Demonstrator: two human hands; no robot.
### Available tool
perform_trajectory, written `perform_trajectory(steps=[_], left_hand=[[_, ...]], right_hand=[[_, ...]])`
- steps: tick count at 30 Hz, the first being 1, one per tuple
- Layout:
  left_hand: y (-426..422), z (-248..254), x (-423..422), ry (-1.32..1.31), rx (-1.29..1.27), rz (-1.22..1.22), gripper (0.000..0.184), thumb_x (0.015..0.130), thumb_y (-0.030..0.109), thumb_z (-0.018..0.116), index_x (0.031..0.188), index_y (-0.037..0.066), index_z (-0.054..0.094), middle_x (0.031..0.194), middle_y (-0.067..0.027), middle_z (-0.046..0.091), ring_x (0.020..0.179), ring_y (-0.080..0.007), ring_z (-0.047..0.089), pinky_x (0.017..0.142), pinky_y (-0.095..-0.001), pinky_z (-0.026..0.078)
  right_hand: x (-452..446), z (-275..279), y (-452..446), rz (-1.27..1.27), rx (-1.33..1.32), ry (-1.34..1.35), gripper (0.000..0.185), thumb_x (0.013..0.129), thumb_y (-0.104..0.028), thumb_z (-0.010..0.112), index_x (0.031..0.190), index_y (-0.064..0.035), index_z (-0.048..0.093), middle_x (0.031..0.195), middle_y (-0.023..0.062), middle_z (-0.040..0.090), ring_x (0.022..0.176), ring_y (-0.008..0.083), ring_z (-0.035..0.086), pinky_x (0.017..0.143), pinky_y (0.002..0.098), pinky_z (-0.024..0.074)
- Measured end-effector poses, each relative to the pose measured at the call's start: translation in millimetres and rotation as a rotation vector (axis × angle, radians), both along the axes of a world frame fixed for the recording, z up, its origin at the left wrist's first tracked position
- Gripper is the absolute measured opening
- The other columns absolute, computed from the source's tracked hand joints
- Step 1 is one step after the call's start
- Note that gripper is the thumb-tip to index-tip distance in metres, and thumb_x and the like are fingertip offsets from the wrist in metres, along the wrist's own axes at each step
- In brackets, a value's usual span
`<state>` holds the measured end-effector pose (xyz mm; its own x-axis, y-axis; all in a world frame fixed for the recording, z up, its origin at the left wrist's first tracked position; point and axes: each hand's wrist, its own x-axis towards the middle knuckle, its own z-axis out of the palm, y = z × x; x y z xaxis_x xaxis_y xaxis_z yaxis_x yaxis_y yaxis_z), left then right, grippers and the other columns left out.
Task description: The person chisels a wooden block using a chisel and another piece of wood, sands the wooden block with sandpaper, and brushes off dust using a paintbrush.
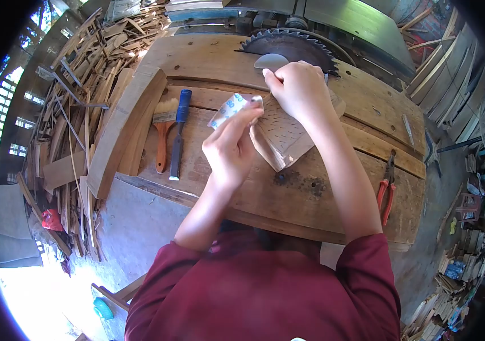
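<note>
Clearly | left hand (pixel 230 150): white sheet (pixel 229 110), blue-printed | wooden block (pixel 285 129): dark-flecked

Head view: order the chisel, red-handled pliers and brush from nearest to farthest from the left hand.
1. Chisel, just left of the left hand.
2. Brush, left of the chisel.
3. Red-handled pliers, far across to the right.

Bench (pixel 197 170): open lanes between chisel (pixel 177 139) and left hand (pixel 229 146), and between right forearm (pixel 346 176) and pliers (pixel 389 174). Obstacles: upright saw blade (pixel 305 51), toothed, beyond the right hand (pixel 299 88); thick timber (pixel 120 133) along the left end. Clearance between right hand and blade: seemingly small, hard to judge from above.
</note>
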<state>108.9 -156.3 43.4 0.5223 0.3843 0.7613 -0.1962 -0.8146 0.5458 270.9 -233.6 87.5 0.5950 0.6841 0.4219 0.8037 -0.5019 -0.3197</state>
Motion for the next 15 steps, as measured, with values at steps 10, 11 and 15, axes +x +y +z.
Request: perform_trajectory(steps=[10,11,15], left_hand=[[3,6,0,0.007,0.019,-0.028,0.036,0.080,-0.017,0.055,0.104,0.002,0.074,0.106,-0.0162,0.076,0.101,-0.0294,0.074,0.085,-0.0353,0.060],[4,3,0,-0.002,0.015,-0.028,0.035,0.081,-0.016,0.055,0.103,0.002,0.074,0.106,-0.0159,0.076,0.101,-0.0293,0.075,0.085,-0.0351,0.060],[-8,-4,-14,-0.032,-0.002,-0.025,0.035,0.081,-0.017,0.055,0.102,0.002,0.075,0.105,-0.0157,0.076,0.098,-0.0282,0.075,0.084,-0.0345,0.060]], right_hand=[[1,-2,2,0.032,0.055,-0.042,0.048,0.096,-0.032,0.061,0.058,-0.0013,0.067,0.059,0.0195,0.060,0.068,0.0379,0.063,0.076,0.0486,0.0505],[2,-3,3,0.023,0.052,-0.038,0.048,0.096,-0.031,0.061,0.058,-0.0014,0.067,0.059,0.0195,0.060,0.068,0.0379,0.063,0.077,0.0488,0.0503],[1,-2,3,0.006,0.051,-0.015,0.048,0.096,-0.030,0.061,0.057,-0.0015,0.066,0.059,0.0195,0.060,0.069,0.0382,0.063,0.077,0.0496,0.0495]])
